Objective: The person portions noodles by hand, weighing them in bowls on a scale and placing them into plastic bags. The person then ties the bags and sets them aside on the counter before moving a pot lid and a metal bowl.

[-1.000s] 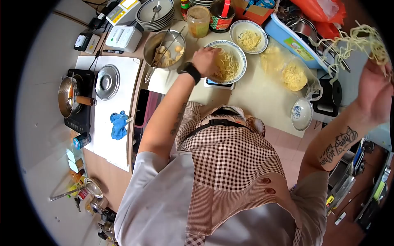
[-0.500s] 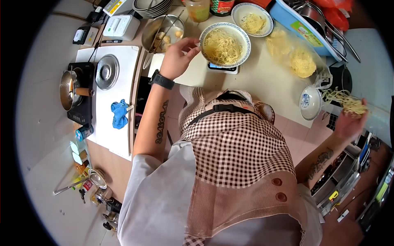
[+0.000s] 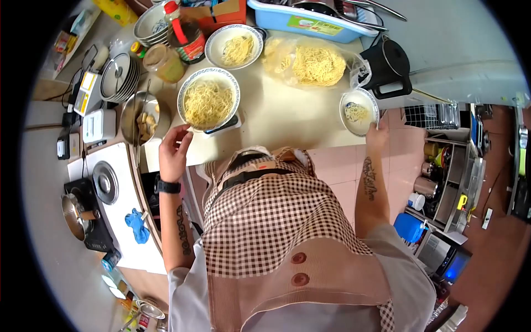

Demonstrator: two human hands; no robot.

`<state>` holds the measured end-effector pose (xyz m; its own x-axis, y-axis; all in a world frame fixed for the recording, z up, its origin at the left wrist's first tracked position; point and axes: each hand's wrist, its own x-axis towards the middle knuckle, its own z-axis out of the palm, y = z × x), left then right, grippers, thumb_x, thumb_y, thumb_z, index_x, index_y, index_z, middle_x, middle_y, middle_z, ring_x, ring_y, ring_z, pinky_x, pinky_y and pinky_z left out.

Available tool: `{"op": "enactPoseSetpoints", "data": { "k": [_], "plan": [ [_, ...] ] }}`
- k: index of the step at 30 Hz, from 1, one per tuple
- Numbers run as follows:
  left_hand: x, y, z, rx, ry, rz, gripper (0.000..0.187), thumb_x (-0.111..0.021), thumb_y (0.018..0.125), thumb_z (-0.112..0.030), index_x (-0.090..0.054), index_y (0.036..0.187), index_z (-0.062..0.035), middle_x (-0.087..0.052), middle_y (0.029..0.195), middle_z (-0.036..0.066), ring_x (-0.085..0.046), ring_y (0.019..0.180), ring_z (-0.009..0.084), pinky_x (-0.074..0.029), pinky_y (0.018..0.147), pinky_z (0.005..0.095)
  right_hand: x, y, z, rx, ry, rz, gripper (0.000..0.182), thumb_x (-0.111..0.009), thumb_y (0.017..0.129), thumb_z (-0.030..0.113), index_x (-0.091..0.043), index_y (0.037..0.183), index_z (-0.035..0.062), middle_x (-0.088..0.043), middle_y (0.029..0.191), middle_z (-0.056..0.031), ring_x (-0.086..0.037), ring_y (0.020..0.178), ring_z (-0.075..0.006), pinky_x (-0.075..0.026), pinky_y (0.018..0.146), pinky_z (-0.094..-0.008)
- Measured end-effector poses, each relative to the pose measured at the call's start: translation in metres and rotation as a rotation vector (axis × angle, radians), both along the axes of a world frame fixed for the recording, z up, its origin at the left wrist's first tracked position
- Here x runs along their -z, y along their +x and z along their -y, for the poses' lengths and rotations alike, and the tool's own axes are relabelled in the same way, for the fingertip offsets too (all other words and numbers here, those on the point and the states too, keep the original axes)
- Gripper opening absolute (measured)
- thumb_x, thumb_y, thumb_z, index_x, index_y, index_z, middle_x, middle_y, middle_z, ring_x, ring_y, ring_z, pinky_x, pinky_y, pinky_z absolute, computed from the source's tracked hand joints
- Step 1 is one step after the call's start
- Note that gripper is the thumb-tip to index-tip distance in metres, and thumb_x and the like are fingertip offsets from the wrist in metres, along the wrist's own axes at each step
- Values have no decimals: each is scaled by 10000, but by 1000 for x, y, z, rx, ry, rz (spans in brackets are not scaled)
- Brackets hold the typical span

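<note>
My left hand is beside the near rim of a patterned bowl, its fingers apart and holding nothing. That bowl, full of yellow noodles, rests on a small digital scale. On the right, my right hand pinches the near rim of a smaller white bowl at the table edge; its fingertips are partly hidden. A small bunch of noodles lies in it. Behind the scale stands another bowl with some noodles. A clear plastic bag holds a heap of noodles.
A metal pot with chopsticks and pieces of food stands left of the scale. Behind are a jar, a red-capped bottle and a blue bin. A black kettle stands back right; a pan sits on the left cooker.
The noodles have left my right hand, which now holds the small bowl; that bowl now contains noodles. My left hand has dropped lower beside the scale bowl. The view has swung right.
</note>
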<state>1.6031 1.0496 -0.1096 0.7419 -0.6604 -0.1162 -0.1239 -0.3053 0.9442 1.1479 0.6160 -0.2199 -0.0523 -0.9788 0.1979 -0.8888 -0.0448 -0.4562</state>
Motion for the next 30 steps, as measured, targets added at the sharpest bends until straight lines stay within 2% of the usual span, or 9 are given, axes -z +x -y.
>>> {"op": "enactPoseSetpoints", "data": {
  "k": [1, 4, 7, 9, 15, 21, 24, 26, 30],
  "plan": [
    [1, -1, -1, -25, -22, -33, 241, -648, 937, -94, -645, 1147, 26, -678, 903, 37, -598, 811, 85, -481, 748, 236, 15, -7, 1, 72, -161, -98, 390, -636, 851, 264, -614, 1128, -10, -653, 958, -172, -679, 744, -232, -518, 649, -364],
    [-1, -8, -1, -20, 25, -83, 248, -646, 946, -97, -639, 1158, 32, -681, 934, 46, -604, 845, 94, -487, 777, 244, 37, -17, 0, 197, 27, -13, 392, -648, 832, 252, -597, 1092, -38, -648, 871, -164, -641, 657, -226, -515, 614, -352],
    [-6, -16, 6, -7, 83, -70, 224, -649, 942, -83, -649, 1136, 29, -679, 919, 46, -603, 840, 98, -494, 757, 251, 12, -8, -11, 138, 553, 442, 411, -644, 825, 209, -585, 1134, -56, -627, 798, -139, -603, 614, -201, -503, 581, -340],
    [-3, -15, 6, 52, 131, 32, 216, -651, 936, -73, -654, 1127, 28, -677, 902, 43, -590, 807, 97, -491, 733, 251, 1, 0, -29, 91, 596, 591, 457, -652, 845, 229, -569, 1191, -58, -596, 774, -119, -575, 623, -173, -481, 571, -322],
    [-17, -25, 20, 6, 133, 15, 229, -690, 896, -72, -662, 1100, 29, -682, 860, 56, -604, 766, 106, -493, 672, 254, -58, 48, -43, -105, -19, 176, 319, -639, 919, 199, -600, 1130, -37, -637, 792, -103, -604, 711, -167, -496, 672, -305],
    [-34, -33, 31, 44, 143, 108, 194, -693, 883, -96, -690, 1042, 14, -696, 871, 117, -641, 740, 155, -505, 638, 285, -173, 243, -26, -755, 144, 455, 185, -605, 963, 144, -689, 1058, 9, -586, 670, -49, -518, 587, -91, -458, 581, -253],
    [-40, -43, 22, -6, 168, 101, 193, -688, 887, -104, -697, 1044, 8, -697, 878, 114, -633, 727, 146, -492, 619, 271, -220, 341, -20, -960, -15, 491, 265, -611, 946, 153, -640, 1181, 35, -636, 752, -82, -588, 628, -166, -486, 628, -293],
    [-49, -53, 7, -67, 114, 50, 183, -687, 892, -112, -703, 1036, 0, -696, 876, 94, -613, 682, 130, -473, 589, 259, -241, 399, 20, -1061, -430, 581, 248, -604, 923, 130, -634, 1150, 33, -661, 837, -139, -635, 698, -239, -517, 689, -342],
    [-32, -69, -39, -173, 155, -7, 172, -686, 880, -116, -692, 995, 12, -674, 822, 109, -604, 649, 167, -471, 586, 282, -294, 482, 123, -810, -435, 519, 292, -604, 894, 208, -628, 1092, -6, -662, 999, -266, -639, 901, -445, -519, 798, -477]
  ]
}}
